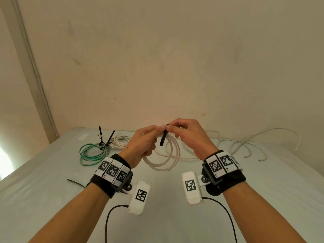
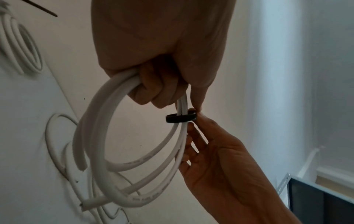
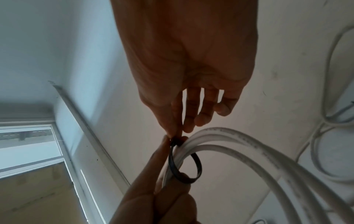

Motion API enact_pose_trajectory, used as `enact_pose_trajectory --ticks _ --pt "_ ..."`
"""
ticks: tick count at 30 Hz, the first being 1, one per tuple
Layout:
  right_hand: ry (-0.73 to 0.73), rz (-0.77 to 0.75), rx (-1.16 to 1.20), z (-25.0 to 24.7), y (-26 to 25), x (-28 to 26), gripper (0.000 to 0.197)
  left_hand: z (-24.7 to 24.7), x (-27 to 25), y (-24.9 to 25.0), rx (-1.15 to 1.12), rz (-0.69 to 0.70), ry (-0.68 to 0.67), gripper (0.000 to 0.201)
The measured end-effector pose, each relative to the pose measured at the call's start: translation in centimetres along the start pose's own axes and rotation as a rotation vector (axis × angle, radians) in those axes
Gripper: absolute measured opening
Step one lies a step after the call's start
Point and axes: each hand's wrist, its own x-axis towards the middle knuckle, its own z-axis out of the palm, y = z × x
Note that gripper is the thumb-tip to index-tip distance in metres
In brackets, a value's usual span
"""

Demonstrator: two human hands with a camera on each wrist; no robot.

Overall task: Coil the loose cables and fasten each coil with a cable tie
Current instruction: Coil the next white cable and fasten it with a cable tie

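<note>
My left hand (image 1: 149, 137) grips a coil of thick white cable (image 1: 163, 155) above the table, its fingers curled round the strands (image 2: 118, 84). A black cable tie (image 1: 163, 137) is looped loosely round the coil (image 2: 181, 118), still a wide ring (image 3: 184, 169). My right hand (image 1: 177, 128) pinches the tie's top end between thumb and forefinger, the other fingers (image 3: 203, 112) spread. The tie's free tail hangs down in front of the coil. The coil (image 3: 249, 151) sweeps away to the right in the right wrist view.
On the grey table (image 1: 52, 199) a green and white coil (image 1: 93, 153) and a small white coil (image 1: 121, 141) lie tied at the back left. Loose white cables (image 1: 245, 144) sprawl at the back right. A spare black tie (image 1: 77, 183) lies near my left wrist.
</note>
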Motion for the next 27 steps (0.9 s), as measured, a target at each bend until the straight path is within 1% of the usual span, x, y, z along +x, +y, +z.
enact_pose_trajectory --ticks 4,7,10,12,16,19,22,25,27 --pt "-0.029 0.038 0.089 -0.4 -0.2 -0.2 0.008 -0.2 0.0 0.0 -0.082 -0.037 -0.073 0.033" --pt "-0.020 0.097 0.137 -0.3 -0.1 -0.4 0.010 -0.2 0.0 0.0 -0.041 -0.061 -0.105 0.026" --pt "0.092 0.105 0.194 -0.3 -0.5 0.0 0.012 0.5 -0.4 -0.2 0.015 -0.092 -0.138 0.017" --pt "0.169 0.096 0.188 -0.7 -0.7 0.8 0.010 0.8 -0.8 -0.7 0.022 -0.114 -0.155 0.015" --pt "0.267 0.055 0.125 -0.7 -0.7 1.6 0.009 1.1 -0.6 -0.8 0.007 -0.088 -0.150 0.015" --pt "0.306 0.051 0.173 -0.4 -0.5 1.7 0.007 1.2 -0.5 0.1 0.042 -0.084 -0.148 0.014" --pt "0.265 0.076 0.284 -0.5 -0.5 1.8 0.011 1.2 -0.5 0.6 0.038 -0.087 -0.131 0.017" --pt "0.108 0.104 0.329 -0.7 -0.5 1.6 0.020 1.3 -0.3 0.8 -0.030 -0.082 -0.100 0.023" --pt "0.010 0.114 0.284 -0.6 -0.3 1.2 0.018 1.3 -0.1 0.9 -0.070 -0.079 -0.079 0.027"
